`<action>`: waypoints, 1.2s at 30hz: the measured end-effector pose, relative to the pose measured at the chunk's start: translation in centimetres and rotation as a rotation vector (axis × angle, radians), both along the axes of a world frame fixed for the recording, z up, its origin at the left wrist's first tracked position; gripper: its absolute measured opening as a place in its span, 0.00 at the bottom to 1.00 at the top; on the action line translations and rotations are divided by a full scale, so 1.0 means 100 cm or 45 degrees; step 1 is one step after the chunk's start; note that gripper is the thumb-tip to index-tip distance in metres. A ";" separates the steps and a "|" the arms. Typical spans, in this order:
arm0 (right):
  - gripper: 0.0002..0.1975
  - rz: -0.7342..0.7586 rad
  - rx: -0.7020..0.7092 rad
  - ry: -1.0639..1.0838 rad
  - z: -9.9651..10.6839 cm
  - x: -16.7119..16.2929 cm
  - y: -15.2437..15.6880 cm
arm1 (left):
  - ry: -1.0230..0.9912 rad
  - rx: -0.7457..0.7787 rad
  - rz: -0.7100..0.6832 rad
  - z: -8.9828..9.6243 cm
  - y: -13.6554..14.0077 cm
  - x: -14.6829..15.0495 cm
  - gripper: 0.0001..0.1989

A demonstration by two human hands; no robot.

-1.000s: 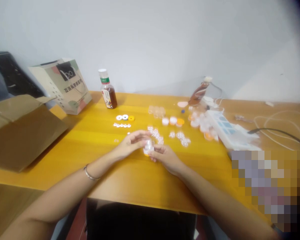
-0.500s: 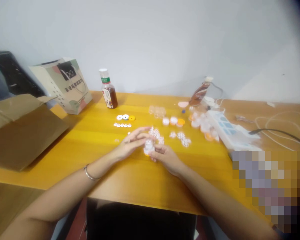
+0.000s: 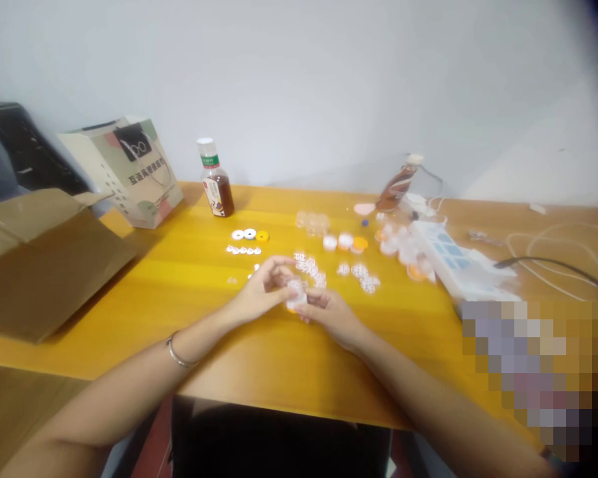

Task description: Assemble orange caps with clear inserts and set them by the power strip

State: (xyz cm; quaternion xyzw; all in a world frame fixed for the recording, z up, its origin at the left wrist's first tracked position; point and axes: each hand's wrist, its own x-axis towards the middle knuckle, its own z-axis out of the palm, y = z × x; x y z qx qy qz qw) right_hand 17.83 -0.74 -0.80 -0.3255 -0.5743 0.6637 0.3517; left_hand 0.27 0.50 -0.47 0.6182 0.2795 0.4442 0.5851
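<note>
A small clear and white plastic cap (image 3: 296,300) with a yellow-orange lower rim is held between my two hands above the table. My right hand (image 3: 329,315) pinches it low on its right side. On its upper left, my left hand (image 3: 262,292) has the thumb pressed to it, with the fingers curled behind. Motion blur hides the cap's finer details. Just beyond the hands lie several white perforated discs (image 3: 309,267), with another group of patterned discs (image 3: 359,272) to the right. Left of them is a row of small white pieces (image 3: 243,250).
White and yellow rings (image 3: 250,234), clear cups (image 3: 313,222) and white-orange caps (image 3: 345,241) lie farther back. A bottle (image 3: 218,189) stands left; another bottle (image 3: 399,186) leans right. A cardboard box (image 3: 54,265), paper bag (image 3: 134,172), white tray (image 3: 441,255) and cables (image 3: 553,262) flank them.
My left fingers have drawn back and curled, and the left thumb has come onto the cap's upper part. My right hand keeps its hold on the cap.
</note>
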 end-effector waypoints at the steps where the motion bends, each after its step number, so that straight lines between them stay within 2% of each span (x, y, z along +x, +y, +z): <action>1: 0.07 0.003 -0.001 0.000 0.000 0.000 0.000 | -0.021 -0.019 -0.066 0.000 0.000 0.000 0.23; 3: 0.07 -0.002 0.001 -0.002 0.001 0.000 0.000 | -0.051 -0.032 -0.134 0.002 -0.001 0.000 0.23; 6: 0.07 -0.004 0.000 -0.002 0.003 0.000 0.000 | -0.033 0.014 -0.021 0.003 0.000 -0.001 0.20; 9: 0.08 -0.001 -0.018 -0.005 0.003 0.000 0.000 | -0.051 -0.037 -0.069 0.003 0.001 -0.002 0.17; 12: 0.09 -0.004 -0.027 -0.001 0.002 0.000 0.000 | -0.019 -0.007 0.017 0.004 0.001 -0.002 0.19; 16: 0.08 -0.015 -0.003 -0.015 0.002 0.000 0.000 | -0.037 -0.051 -0.119 0.006 -0.001 -0.001 0.19; 19: 0.08 -0.012 0.003 -0.024 0.003 -0.001 -0.001 | -0.027 -0.016 0.017 0.006 0.000 -0.001 0.18; 23: 0.09 0.019 0.013 -0.080 0.002 -0.001 -0.002 | -0.061 -0.090 -0.158 0.006 0.001 -0.002 0.20; 28: 0.08 -0.042 0.063 -0.057 0.003 -0.001 -0.001 | 0.266 0.064 0.161 0.009 -0.002 0.002 0.11; 32: 0.09 -0.016 0.096 0.001 0.005 -0.001 -0.003 | 0.308 0.229 0.172 0.014 -0.009 0.004 0.11; 36: 0.11 0.003 0.062 0.016 0.003 -0.001 -0.003 | 0.252 0.201 0.184 0.015 -0.011 0.005 0.11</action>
